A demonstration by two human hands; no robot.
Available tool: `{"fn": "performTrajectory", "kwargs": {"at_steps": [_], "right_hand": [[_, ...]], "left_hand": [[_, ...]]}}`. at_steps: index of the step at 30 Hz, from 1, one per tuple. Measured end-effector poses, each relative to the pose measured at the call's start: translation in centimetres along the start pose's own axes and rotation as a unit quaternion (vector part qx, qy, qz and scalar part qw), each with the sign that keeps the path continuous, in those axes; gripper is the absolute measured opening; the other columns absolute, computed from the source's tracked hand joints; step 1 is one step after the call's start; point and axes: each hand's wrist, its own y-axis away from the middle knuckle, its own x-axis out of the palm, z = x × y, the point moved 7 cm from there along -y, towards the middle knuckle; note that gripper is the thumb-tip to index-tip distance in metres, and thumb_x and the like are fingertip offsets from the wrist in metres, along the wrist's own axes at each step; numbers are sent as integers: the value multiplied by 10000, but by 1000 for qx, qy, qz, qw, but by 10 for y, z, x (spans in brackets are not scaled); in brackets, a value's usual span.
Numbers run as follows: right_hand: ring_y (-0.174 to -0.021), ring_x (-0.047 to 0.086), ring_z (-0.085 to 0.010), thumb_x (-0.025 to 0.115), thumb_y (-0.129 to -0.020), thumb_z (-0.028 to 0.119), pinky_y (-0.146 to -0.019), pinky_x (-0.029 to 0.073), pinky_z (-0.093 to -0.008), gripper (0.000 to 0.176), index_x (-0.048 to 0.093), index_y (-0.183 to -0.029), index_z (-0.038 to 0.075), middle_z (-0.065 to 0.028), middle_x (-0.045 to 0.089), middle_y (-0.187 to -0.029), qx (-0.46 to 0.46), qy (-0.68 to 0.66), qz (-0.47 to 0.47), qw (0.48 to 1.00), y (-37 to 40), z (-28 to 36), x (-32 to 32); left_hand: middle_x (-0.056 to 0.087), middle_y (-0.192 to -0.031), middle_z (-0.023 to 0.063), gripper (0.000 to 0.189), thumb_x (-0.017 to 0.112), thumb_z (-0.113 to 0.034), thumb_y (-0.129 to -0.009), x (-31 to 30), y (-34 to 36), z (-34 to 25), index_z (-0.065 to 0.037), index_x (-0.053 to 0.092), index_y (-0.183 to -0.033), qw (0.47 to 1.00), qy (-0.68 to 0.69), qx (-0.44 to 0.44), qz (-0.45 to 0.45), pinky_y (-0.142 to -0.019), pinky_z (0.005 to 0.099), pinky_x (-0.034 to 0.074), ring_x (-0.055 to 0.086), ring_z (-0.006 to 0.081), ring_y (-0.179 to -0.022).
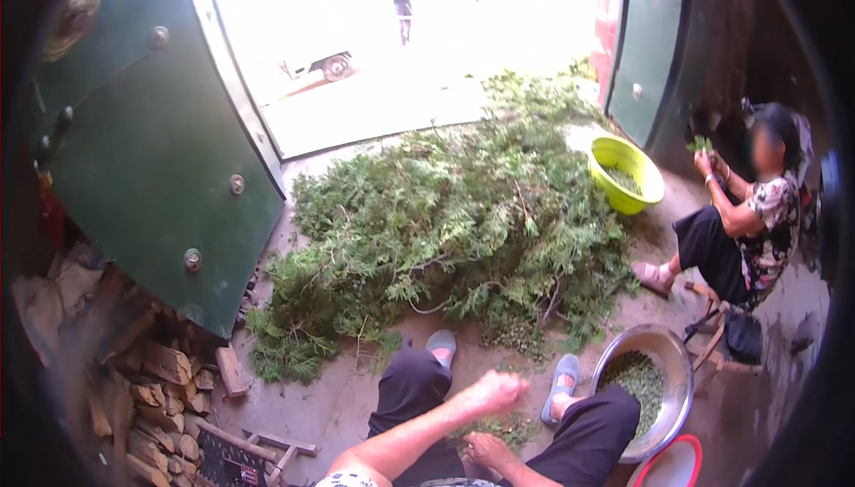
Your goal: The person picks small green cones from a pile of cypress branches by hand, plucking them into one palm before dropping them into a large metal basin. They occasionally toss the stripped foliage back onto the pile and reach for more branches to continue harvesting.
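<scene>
Picking over a small heap of green leafy sprigs [509, 426] between the knees.
The left hand [499, 389] is balled into a fist just above the heap. At its 6 o'clock the right hand [485, 447] curls narrow, grip unclear. A round metal bowl [681, 371] sits at 3 o'clock.

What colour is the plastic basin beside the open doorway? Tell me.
The basin is bright yellow-green; it shows best in the head view, the only one.
</scene>
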Motion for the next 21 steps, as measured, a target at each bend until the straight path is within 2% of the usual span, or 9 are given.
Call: {"fn": "performTrajectory", "kwargs": {"at_steps": [2, 4, 5, 6, 8, 12, 14, 18, 21], "right_hand": [[-929, 595, -356, 561, -783, 200, -823, 458, -450, 269, 632, -1006, 67, -193, 623, -967, -38, -61, -29, 997, -12, -9, 12], [-831, 608, -356, 557, -756, 163, -690, 489, -450, 203, 630, -908, 49, -183, 621, -852, 24, -9, 47, 999, -20, 3, -5], [-789, 606, -362, 557, -755, 164, -644, 494, -447, 157, 611, -841, 44, -176, 612, -811, -23, 12, -36, 999, -25, 9, -17], [-777, 607, -361, 566, -761, 169, -634, 498, -451, 138, 588, -794, 37, -171, 607, -783, -18, 30, -42, 999, -34, 3, -19], [-805, 597, -365, 599, -762, 181, -624, 489, -453, 169, 556, -812, 25, -178, 597, -808, -27, -6, -70, 997, -39, -3, -34], [-878, 593, -354, 623, -762, 213, -766, 475, -445, 250, 607, -928, 27, -182, 622, -860, 60, -88, 14, 994, -70, -49, -23], [-835, 616, -351, 636, -747, 214, -740, 502, -442, 196, 635, -845, 45, -180, 633, -828, 79, -137, -81, 984, -82, -81, -21], [-893, 633, -308, 663, -743, 210, -805, 498, -381, 247, 667, -949, 74, -173, 658, -913, 226, -264, -122, 930, -99, -158, -10], [-871, 647, -268, 678, -738, 162, -783, 501, -360, 300, 643, -1016, 55, -155, 669, -907, 328, -351, -195, 855, -114, -215, 7]], "left_hand": [[626, -880, 139, 208, 582, -193, -770, -45, -12, 18, -54, 602, -925, 992, 19, 58, -113, -723, 391, 512, 622, 293, -841], [616, -1005, 138, 295, 627, -180, -736, -82, -34, 36, -49, 626, -1000, 994, -69, -85, -12, -812, 328, 496, 604, 276, -925], [616, -990, 129, 271, 644, -144, -732, -111, -29, 45, -38, 628, -981, 979, 107, 11, -175, -810, 315, 494, 603, 265, -923], [626, -987, 130, 253, 632, -124, -775, -103, -39, 68, -10, 619, -1000, 959, -35, 93, -266, -818, 300, 476, 604, 256, -915], [659, -917, 78, 234, 630, -156, -829, -127, -44, 108, -36, 642, -1030, 875, 295, -112, -368, -708, 241, 469, 606, 147, -773], [622, -1060, 145, 366, 589, -180, -884, -119, -19, 161, 23, 519, -1180, 647, 601, -250, -397, -855, 338, 481, 611, 218, -956], [557, -1168, 154, 379, 559, -162, -900, -103, -8, 177, 32, 472, -1213, 511, 695, -314, -398, -912, 378, 470, 570, 242, -1037], [571, -1102, 117, 321, 571, -172, -882, -70, -12, 191, -16, 516, -1156, 490, 706, -283, -426, -881, 380, 486, 562, 212, -995], [612, -947, 85, 217, 519, -138, -889, 38, -26, 205, -43, 545, -1083, 407, 720, -418, -375, -751, 380, 516, 595, 200, -827]]}}
